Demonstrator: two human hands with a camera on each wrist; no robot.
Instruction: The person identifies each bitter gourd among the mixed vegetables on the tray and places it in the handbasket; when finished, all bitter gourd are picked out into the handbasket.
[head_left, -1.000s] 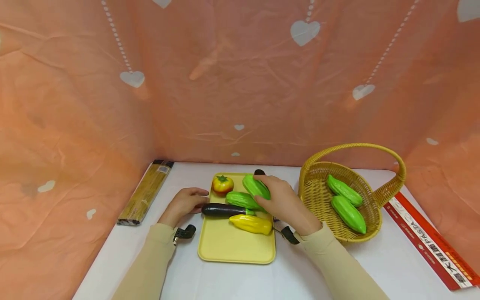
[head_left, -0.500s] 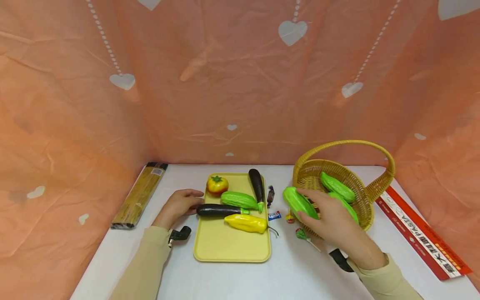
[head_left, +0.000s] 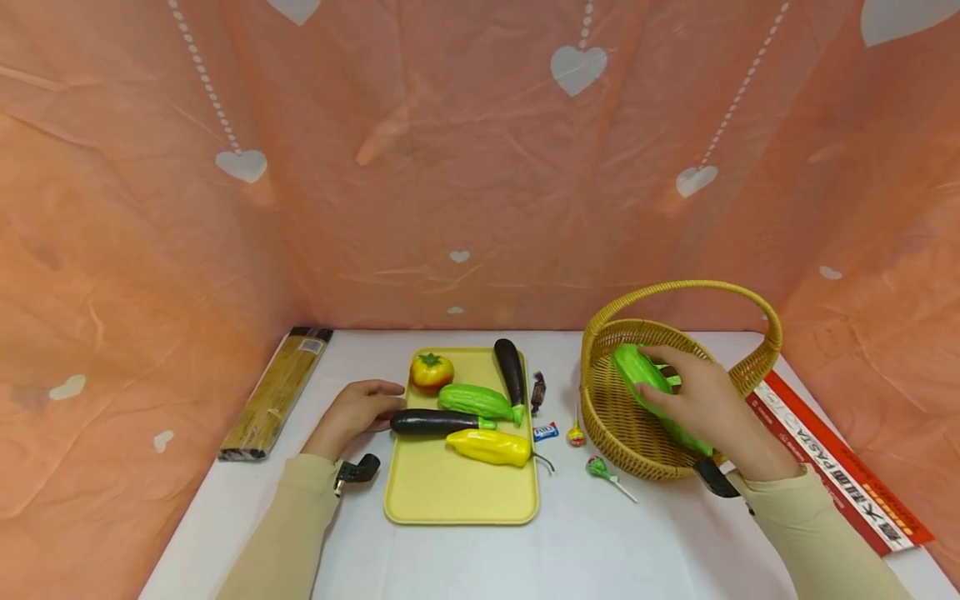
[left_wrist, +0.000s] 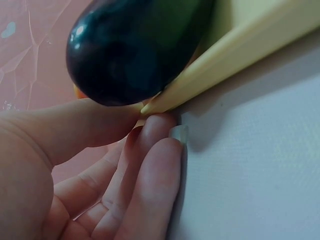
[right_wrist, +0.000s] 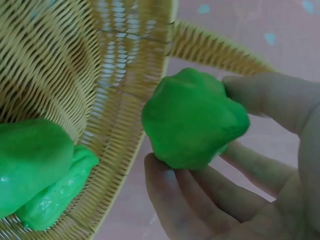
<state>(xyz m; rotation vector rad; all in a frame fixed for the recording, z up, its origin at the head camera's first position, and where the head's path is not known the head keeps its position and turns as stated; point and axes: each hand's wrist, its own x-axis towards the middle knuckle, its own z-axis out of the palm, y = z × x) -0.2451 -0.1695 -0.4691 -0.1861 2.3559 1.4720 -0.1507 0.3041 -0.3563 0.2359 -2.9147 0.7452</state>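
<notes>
- The white table point(head_left: 480, 558) carries everything, with orange cloth walls around it.
- The wicker basket point(head_left: 600, 408) stands on the right part of the table. Other green gourds point(right_wrist: 35, 175) lie inside it.
- The yellow tray point(head_left: 457, 492) lies in the middle. On it there are two eggplants, one green gourd, a yellow vegetable point(head_left: 489, 447) and a tomato point(head_left: 432, 372).
- A pasta pack point(head_left: 276, 393) lies at the left edge of the table, and a red pasta box point(head_left: 847, 475) at the right edge.
- The right hand point(head_left: 705, 404) is over the basket. Its thumb and fingers are curled around a green bitter gourd point(head_left: 637, 371), which is held above the inside of the basket. In the right wrist view the gourd point(right_wrist: 192, 120) sits between the thumb and the fingers.
- The left hand point(head_left: 358, 410) rests on the table at the left rim of the tray. Its fingers are relaxed and hold nothing; the thumb touches the round end of the dark eggplant point(left_wrist: 135, 47).
- Small candies point(head_left: 545, 431) and two lollipops point(head_left: 597, 467) lie between tray and basket.
</notes>
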